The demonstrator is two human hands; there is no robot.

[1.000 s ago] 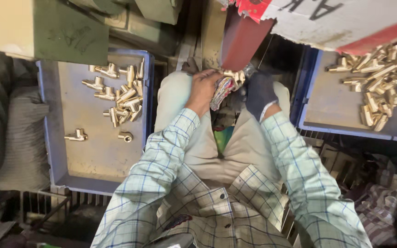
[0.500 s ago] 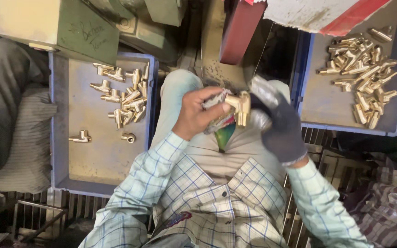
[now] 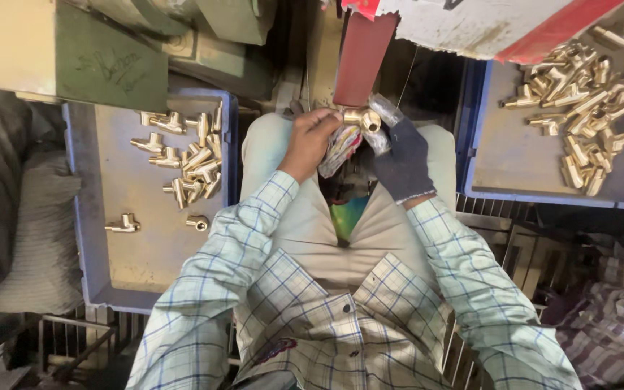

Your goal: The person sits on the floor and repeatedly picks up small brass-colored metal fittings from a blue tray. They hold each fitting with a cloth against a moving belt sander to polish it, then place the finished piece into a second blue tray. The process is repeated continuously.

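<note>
- Left hand [image 3: 312,141], bare, at 12 o'clock above the lap, fingers curled shut around a crumpled cloth [image 3: 339,148] and the near end of a brass fitting [image 3: 361,119].
- Right hand [image 3: 402,159], in a dark glove, just at 3 o'clock of the left one, fingers closed on the same brass fitting from the other side; also touching a shiny wrapped piece [image 3: 384,110] at its fingertips.
- Brass fitting held between both hands, right under the lower end of a dark red belt [image 3: 362,58] hanging down from 12 o'clock; cannot tell whether touching it.
- At 9 o'clock, a blue tray [image 3: 81,217] with a small cluster of brass fittings [image 3: 189,162] near its far end, plus two lying apart nearer the middle [image 3: 124,224].
- At 2 o'clock, a second blue tray [image 3: 543,191] holding a bigger heap of brass fittings [image 3: 579,115].
- At 11 o'clock, a green machine housing [image 3: 110,68].
- At 6 o'clock, checked shirt sleeves [image 3: 211,289] and pale trousers [image 3: 305,224].
</note>
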